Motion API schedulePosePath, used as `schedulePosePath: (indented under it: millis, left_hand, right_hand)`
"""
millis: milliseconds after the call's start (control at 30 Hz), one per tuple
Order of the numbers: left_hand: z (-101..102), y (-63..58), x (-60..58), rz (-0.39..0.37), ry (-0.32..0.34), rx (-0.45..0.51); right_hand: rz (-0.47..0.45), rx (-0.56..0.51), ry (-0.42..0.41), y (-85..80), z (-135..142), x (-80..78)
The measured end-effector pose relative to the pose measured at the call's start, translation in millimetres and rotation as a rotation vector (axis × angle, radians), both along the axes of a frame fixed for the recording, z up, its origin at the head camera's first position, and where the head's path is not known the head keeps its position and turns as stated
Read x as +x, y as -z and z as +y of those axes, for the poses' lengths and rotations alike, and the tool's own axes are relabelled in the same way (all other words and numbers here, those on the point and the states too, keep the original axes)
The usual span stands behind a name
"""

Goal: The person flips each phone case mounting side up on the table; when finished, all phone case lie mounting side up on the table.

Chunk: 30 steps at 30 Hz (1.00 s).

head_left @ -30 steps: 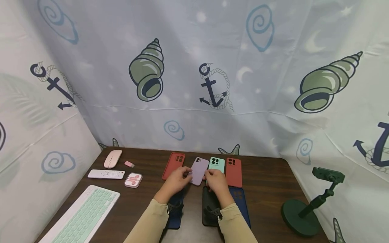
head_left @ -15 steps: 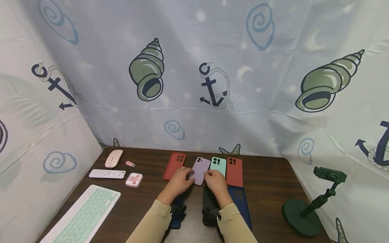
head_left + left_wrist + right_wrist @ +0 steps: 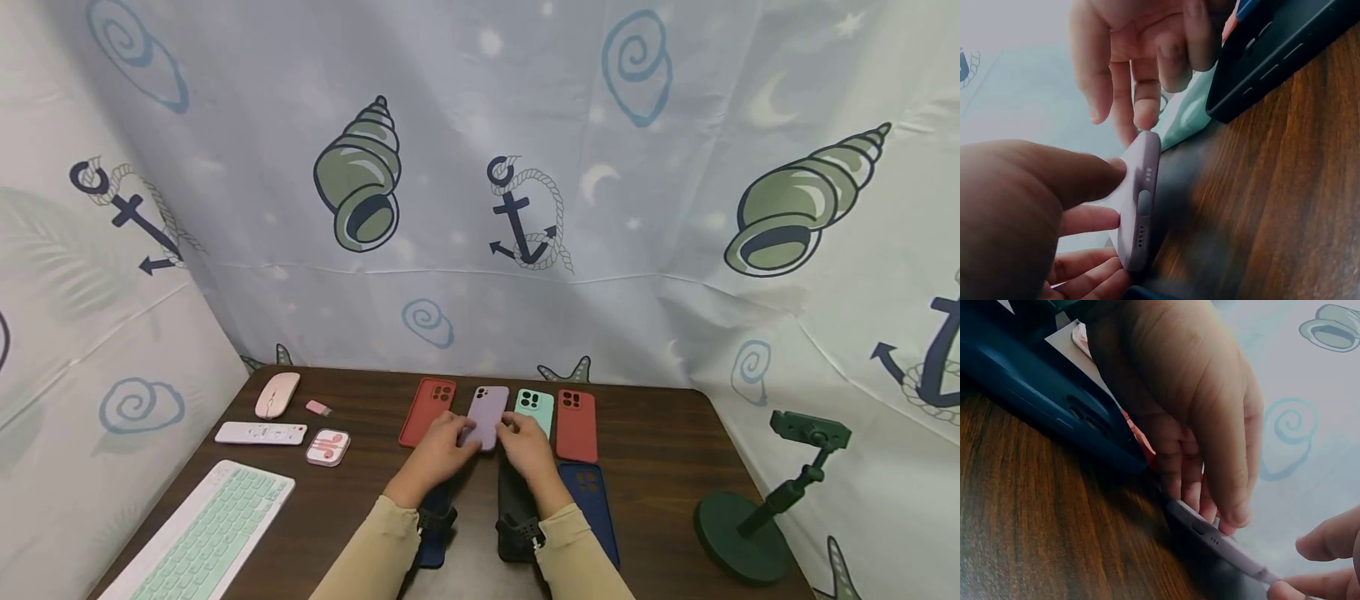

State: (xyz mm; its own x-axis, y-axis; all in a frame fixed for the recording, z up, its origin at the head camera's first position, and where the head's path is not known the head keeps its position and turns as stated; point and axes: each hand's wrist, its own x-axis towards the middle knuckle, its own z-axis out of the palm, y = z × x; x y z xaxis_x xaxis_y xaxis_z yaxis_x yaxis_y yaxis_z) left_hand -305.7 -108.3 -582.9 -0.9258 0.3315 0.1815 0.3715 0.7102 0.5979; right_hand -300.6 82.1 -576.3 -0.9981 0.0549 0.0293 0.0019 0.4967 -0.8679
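A lilac phone case lies upright-facing between both hands, second in the back row of cases. My left hand pinches its lower left edge; in the left wrist view the thumb rests on the back of the lilac case, fingers along the side. At the lower right corner, my right hand touches the edge with a fingertip. In the right wrist view its other visible fingertip stands apart from the lilac case. Beside it lie a red case on the left and a mint case on the right.
Another red case ends the row. A blue case, a black case and a dark blue case lie nearer. Keyboard, remote, mouse and earphone box stand left; a green stand right.
The lilac case has turned from leaning right to nearly straight and shifted slightly left, away from the mint case. My right hand has moved a little left with it.
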Motion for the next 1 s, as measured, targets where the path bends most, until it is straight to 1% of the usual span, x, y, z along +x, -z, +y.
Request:
schedulePosePath:
  millis: [167, 300, 400, 467, 533, 633, 867, 1000]
  left_hand:
    - [1.6, -4.0, 2.0, -0.029, -0.013, 0.056]
    - [2.7, -5.4, 2.2, -0.043, -0.021, 0.053]
    - [3.5, -4.9, 1.1, -0.06, -0.005, 0.06]
    - [4.2, -6.1, 1.1, -0.077, 0.014, 0.088]
    - [4.9, -7.1, 1.1, -0.081, 0.035, 0.116]
    - [5.6, -9.7, 1.9, -0.08, 0.051, 0.144]
    - [3.3, -12.3, 1.3, -0.092, 0.064, 0.194]
    - [2.1, -13.6, -0.5, -0.076, 0.046, 0.187]
  right_hand:
    - [0.033, 0.007, -0.001, 1.0, 0.6, -0.1]
    - [0.057, -0.019, -0.02, -1.0, 2.1, 1.4]
    - [0.072, -0.078, -0.057, -3.8, 2.9, 2.1]
    - [0.09, -0.1, -0.085, -5.2, 3.2, 2.3]
    - [0.102, -0.107, -0.11, -5.8, 2.9, 2.4]
    - [0.132, -0.08, -0.141, -4.4, 2.1, 1.9]
    - [0.12, -0.065, -0.196, -3.5, -0.4, 3.6]
    - [0.101, -0.06, -0.214, -3.4, 0.0, 4.4]
